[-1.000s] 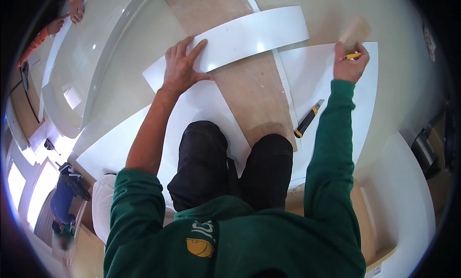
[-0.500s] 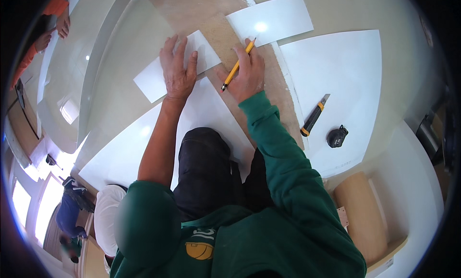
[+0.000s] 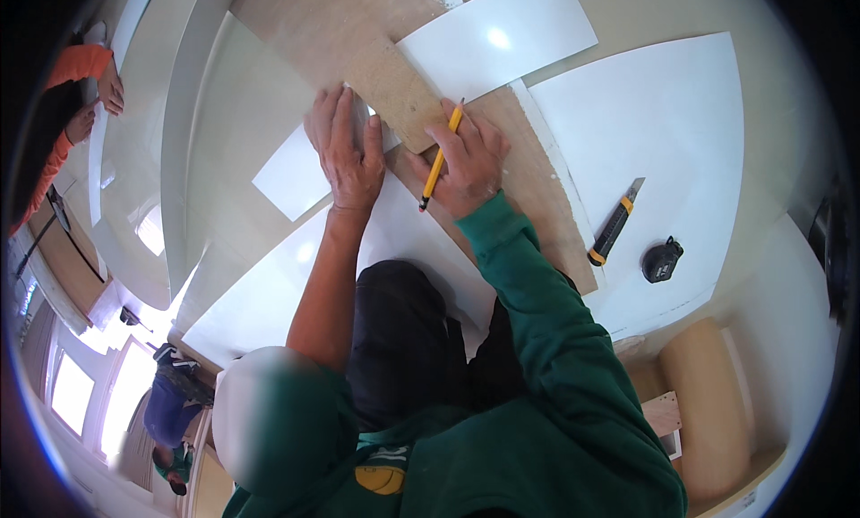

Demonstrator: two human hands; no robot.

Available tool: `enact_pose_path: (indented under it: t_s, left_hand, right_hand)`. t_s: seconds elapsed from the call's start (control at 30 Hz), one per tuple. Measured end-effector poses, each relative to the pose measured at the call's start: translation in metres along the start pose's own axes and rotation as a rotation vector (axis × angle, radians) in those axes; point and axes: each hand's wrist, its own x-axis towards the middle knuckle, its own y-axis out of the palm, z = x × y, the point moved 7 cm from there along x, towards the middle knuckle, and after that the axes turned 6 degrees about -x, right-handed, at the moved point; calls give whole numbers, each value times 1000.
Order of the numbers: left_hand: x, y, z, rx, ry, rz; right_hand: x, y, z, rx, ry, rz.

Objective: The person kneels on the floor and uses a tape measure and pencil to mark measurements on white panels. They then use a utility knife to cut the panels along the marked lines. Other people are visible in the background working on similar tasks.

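Note:
My left hand [image 3: 347, 160] lies with fingers stretched over a small white sheet [image 3: 291, 178], hiding part of it. In my right hand [image 3: 475, 164] a yellow pencil [image 3: 436, 171] is held, its tip pointing away from me. The right fingers rest by the near corner of a tan board piece [image 3: 390, 90], which lies between the hands. Beyond the right hand, another white sheet [image 3: 511, 34] lies at an angle beside this board. Under the forearms and around my knee spreads a larger white sheet [image 3: 260, 285].
On a big white sheet [image 3: 672, 115] to the right lie a utility knife [image 3: 616, 222] and a black tape measure [image 3: 662, 259]. A brown board strip [image 3: 546, 214] runs beside it. At the far left, another person's hands [image 3: 109, 88] rest on a curved pale surface [image 3: 134, 178].
The view has shifted a little. The far white sheet has turned slightly and shifted left. My right hand, with the pencil, has moved right and slightly nearer. My left hand stays on the small sheet.

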Motion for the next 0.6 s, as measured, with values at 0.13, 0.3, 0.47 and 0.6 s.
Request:
enact_pose_path:
  t_s: [0.13,0.3,0.47,0.6]
  left_hand:
    - [2,-4,1,-372,-97,-85]
    - [7,0,-14,81,73,104]
    - [8,-1,-12,-37,36,86]
    - [9,0,-13,2,42,96]
  right_hand:
    - [1,-1,-1,33,-14,18]
    - [4,-5,2,76,-16,5]
    - [4,-8,4,85,-25,26]
    - [4,-7,3,105,-30,-29]
